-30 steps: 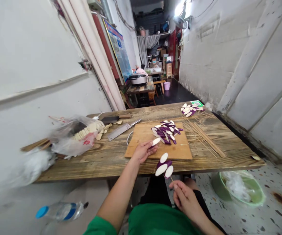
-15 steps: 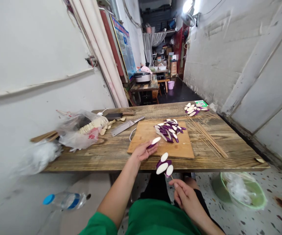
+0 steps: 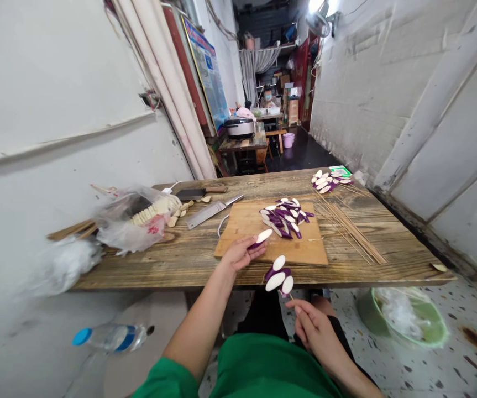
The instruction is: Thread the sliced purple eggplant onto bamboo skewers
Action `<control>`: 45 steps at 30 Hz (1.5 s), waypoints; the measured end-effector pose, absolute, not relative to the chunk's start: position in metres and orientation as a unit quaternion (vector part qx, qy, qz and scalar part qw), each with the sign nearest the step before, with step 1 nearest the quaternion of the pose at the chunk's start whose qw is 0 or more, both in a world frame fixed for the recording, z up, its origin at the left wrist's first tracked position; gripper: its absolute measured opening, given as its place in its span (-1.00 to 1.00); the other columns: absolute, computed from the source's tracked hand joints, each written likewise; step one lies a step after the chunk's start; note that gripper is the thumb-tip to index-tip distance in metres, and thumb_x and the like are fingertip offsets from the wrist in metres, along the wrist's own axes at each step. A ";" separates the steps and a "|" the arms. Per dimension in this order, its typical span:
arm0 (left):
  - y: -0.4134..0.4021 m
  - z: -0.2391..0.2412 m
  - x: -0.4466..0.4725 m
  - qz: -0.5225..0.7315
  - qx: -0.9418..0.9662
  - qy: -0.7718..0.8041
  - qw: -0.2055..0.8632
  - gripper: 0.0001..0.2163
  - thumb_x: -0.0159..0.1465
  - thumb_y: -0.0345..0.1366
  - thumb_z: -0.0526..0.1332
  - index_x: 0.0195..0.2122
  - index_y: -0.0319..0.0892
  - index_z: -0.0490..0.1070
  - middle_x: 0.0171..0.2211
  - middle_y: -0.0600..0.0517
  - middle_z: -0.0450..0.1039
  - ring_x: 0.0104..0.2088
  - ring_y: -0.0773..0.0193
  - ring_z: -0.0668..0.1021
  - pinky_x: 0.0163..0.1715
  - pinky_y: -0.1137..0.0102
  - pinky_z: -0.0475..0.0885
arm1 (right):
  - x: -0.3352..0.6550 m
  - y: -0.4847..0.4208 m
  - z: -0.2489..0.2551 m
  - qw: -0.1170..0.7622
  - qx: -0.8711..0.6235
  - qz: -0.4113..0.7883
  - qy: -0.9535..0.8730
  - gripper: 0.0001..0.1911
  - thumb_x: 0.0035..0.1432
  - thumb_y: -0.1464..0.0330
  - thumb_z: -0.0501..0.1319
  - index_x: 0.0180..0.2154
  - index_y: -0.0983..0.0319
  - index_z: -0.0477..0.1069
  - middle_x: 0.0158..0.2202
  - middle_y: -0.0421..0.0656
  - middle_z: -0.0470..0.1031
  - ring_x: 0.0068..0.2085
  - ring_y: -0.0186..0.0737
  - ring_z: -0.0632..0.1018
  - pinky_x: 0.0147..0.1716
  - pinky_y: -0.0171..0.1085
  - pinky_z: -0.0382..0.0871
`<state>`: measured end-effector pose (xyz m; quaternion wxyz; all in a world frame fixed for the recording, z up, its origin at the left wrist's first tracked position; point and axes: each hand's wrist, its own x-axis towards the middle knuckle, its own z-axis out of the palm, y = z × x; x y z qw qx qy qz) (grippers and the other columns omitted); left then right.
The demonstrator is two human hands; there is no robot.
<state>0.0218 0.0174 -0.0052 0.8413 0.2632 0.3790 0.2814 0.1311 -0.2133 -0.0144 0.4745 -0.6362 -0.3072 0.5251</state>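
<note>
A purple-skinned eggplant slice (image 3: pixel 263 236) with a white cut face is held in the fingers of my left hand (image 3: pixel 240 253), over the near edge of the cutting board (image 3: pixel 238 221). My right hand (image 3: pixel 310 323) grips the bottom of a thin wooden skewer (image 3: pixel 292 297). Several eggplant pieces (image 3: pixel 276 281) are threaded on its upper part, just in front of the table edge. On the board lies a pile of cut eggplant slices (image 3: pixel 288 218). Finished-looking eggplant skewers (image 3: pixel 328 181) rest at the table's far right corner.
Loose bamboo skewers (image 3: pixel 350 229) lie right of the board. A cleaver (image 3: pixel 211 214) and a dark-bladed knife (image 3: pixel 192 193) lie left of it, beside a plastic bag (image 3: pixel 139 218) of pale slices. Below stand a green bin (image 3: pixel 404 320) and, to the left, a water bottle (image 3: pixel 109 338).
The view has shifted slightly. Both hands keep their holds and have barely moved; the slice and the skewer stay close to each other, apart.
</note>
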 end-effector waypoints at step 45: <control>0.021 0.000 0.024 0.315 0.323 0.333 0.828 -0.79 0.01 -0.52 0.34 -0.32 -0.27 0.41 -0.39 -0.01 0.50 -0.37 0.32 0.55 -0.31 0.40 0.45 | 0.146 -0.220 -0.009 0.477 -0.638 0.502 -0.337 -0.45 0.11 -0.04 0.04 -0.15 0.30 0.33 -0.73 -0.41 0.07 -0.70 -0.47 0.05 -0.71 -0.42 -0.14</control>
